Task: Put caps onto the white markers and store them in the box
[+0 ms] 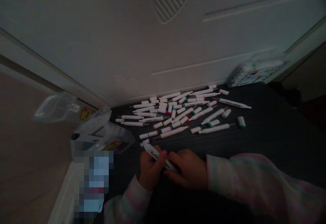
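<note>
A white marker (154, 153) slants across both my hands, its tapered end pointing up and to the left. My left hand (150, 169) is closed around its middle, thumb on top. My right hand (189, 169) grips the lower right end, and the fingers cover that tip. Just beyond my hands lies a loose pile of white markers (174, 132), several with their nibs bare. Among them are many separate caps with coloured bands, such as a white cap with a green rim (241, 122) off to the right.
An opened clear plastic case (102, 135) stands on the left of the dark tabletop (267, 125). A packed clear case (257, 71) leans at the back right against the white panel (142, 47). A pixelated patch (95, 183) covers something at lower left.
</note>
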`<state>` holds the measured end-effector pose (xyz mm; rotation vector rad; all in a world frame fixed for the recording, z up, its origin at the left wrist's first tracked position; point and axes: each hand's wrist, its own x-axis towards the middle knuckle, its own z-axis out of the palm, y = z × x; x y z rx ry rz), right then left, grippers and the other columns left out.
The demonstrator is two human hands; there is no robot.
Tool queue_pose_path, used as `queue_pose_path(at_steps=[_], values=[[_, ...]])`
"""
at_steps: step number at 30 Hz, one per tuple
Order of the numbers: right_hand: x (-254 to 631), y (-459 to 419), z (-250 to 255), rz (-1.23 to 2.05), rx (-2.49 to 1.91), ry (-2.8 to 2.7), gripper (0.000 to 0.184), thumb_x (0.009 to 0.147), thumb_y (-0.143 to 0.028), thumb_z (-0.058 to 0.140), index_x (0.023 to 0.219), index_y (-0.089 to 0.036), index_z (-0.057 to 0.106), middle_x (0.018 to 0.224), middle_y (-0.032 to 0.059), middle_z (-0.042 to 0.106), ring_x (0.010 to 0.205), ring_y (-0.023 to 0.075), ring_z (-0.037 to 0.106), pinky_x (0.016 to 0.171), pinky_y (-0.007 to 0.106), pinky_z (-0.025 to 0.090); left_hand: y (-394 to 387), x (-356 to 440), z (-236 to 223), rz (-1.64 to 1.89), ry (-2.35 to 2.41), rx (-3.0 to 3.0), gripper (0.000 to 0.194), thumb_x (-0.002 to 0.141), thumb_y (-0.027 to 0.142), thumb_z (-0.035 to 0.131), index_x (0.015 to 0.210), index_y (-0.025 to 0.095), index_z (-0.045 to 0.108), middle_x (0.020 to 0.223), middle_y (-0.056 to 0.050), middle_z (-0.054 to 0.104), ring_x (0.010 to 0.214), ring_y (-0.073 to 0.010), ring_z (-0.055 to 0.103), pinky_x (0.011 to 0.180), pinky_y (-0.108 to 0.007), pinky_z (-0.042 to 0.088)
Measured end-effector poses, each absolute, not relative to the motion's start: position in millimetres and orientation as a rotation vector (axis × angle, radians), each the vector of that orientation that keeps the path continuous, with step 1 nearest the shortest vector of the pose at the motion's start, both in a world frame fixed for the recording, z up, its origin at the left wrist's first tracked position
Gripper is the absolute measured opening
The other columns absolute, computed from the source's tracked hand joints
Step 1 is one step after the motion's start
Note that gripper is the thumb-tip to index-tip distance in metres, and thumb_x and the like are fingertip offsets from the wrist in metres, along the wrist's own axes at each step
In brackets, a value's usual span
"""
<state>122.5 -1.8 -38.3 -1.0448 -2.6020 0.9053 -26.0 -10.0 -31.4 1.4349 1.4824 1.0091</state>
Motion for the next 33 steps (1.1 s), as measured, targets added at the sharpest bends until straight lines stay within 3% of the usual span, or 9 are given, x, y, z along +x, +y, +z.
queue_pose_path(at_steps=[17, 33], values=[[122.6, -0.9, -36.0, 1.004, -1.103, -2.593, 0.033, 0.085, -0.043, 0.044, 0.095, -0.014, 0.055, 0.075, 0.0091, 0.068, 0.068, 0.0216, 0.064, 0.058, 0.029, 0.039, -7.9, -24.0, -31.2, 0.991, 1.464, 1.356, 0.04, 0.072, 0.038, 0.054, 0.043, 0.019, 0.036, 0.042, 0.004, 0.035, 0.043, -0.0084, 0.032, 0.045, -0.023, 0.029], [122.3, 0.7, -35.5, 1.065, -1.148, -2.513, 0.032, 0.084, -0.045, 0.049, 0.092, -0.015, 0.055, 0.07, 0.0051, 0.067, 0.061, 0.0182, 0.062, 0.053, 0.025, 0.037, -5.3, -24.0, -29.4, 1.022, 1.479, 1.326, 0.033, 0.071, 0.034, 0.054, 0.045, 0.018, 0.04, 0.043, 0.004, 0.039, 0.045, -0.0097, 0.038, 0.048, -0.024, 0.032]])
